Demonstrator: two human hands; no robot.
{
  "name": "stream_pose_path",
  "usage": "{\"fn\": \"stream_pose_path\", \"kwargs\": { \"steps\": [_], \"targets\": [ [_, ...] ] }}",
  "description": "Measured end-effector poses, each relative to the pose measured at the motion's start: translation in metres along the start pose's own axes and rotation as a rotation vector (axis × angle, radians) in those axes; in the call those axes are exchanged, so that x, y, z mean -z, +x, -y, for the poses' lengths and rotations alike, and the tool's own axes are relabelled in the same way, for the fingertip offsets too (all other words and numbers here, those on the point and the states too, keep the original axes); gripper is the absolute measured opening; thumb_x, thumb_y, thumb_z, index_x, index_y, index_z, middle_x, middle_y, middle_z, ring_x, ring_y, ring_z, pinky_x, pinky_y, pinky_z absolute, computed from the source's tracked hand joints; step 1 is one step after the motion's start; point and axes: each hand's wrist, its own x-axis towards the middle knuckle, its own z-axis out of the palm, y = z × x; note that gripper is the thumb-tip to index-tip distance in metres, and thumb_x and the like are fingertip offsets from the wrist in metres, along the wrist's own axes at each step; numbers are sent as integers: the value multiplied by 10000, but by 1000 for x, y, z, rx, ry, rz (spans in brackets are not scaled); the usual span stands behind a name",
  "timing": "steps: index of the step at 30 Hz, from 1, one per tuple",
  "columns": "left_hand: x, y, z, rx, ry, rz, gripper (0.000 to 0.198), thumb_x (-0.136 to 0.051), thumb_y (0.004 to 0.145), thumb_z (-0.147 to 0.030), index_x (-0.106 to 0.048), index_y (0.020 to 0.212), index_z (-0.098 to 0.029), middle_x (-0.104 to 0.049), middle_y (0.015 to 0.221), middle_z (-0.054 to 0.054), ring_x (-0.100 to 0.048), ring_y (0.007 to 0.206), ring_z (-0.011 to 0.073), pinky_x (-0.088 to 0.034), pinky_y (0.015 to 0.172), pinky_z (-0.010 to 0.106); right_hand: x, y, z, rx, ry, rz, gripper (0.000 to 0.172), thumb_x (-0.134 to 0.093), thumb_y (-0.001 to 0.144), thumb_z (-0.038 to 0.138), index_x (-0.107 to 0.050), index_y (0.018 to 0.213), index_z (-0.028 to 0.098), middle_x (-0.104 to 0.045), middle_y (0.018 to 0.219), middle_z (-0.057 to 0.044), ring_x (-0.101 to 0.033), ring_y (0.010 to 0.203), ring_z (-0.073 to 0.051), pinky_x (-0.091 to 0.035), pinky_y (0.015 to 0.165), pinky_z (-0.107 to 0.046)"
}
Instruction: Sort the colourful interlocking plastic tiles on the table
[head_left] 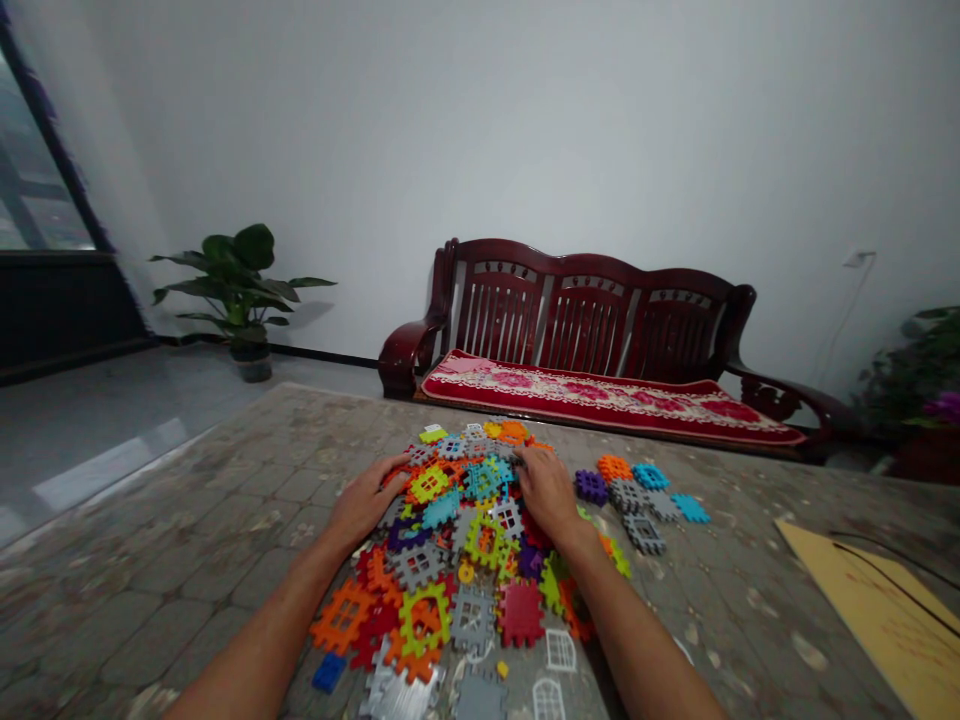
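Observation:
A broad heap of interlocking plastic building blocks (487, 540) in several colours is spread over the table in front of me. My left hand (371, 495) rests against the heap's left side, thumb and fingers apart, near a yellow window block (429, 485). On the far right side, my right hand (547, 490) lies over the blocks with fingers bent down and spread, their tips partly hidden. Grey blocks lie by those fingertips. Between the hands is a teal block (484, 480). Closer to me are an orange window block (343, 617) and a red block (520, 613).
Right of the heap lies a small group of blocks, including a purple one (592, 487). A yellow sheet (862, 600) with a dark cord is on the table's right. Behind the patterned tablecloth (225, 540) stand a wooden bench (585, 310) and a potted plant (244, 285).

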Motion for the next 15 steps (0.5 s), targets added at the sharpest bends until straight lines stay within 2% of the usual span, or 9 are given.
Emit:
{"fn": "stream_pose_path", "kwargs": {
  "steps": [8,12,15],
  "targets": [
    [1,-1,-3,-3,6,6,531,-400,872,-512,-608,1282,-247,-631,1340,42,-574,1217,258,-398,1079,414,3,18,0,70,-259,110,310,-495,899,150,-660,1143,244,-708,1085,-64,-542,1060,-227,-365,905,-330],
    [2,-1,-5,-8,-1,-4,522,-408,867,-509,-619,1270,-254,-630,1344,35,-575,1222,252,-399,1082,403,-1,20,2,131,-342,72,263,-478,931,176,-683,1083,241,-716,1043,-81,-559,998,-225,-361,873,-336],
    [3,-2,-6,-8,5,-8,524,-411,863,-505,-624,1266,-247,-639,1332,41,-585,1211,258,-407,1074,409,-2,18,1,141,-317,-13,269,-490,929,174,-691,1095,241,-726,987,-79,-578,948,-223,-369,850,-336]
  ]
}}
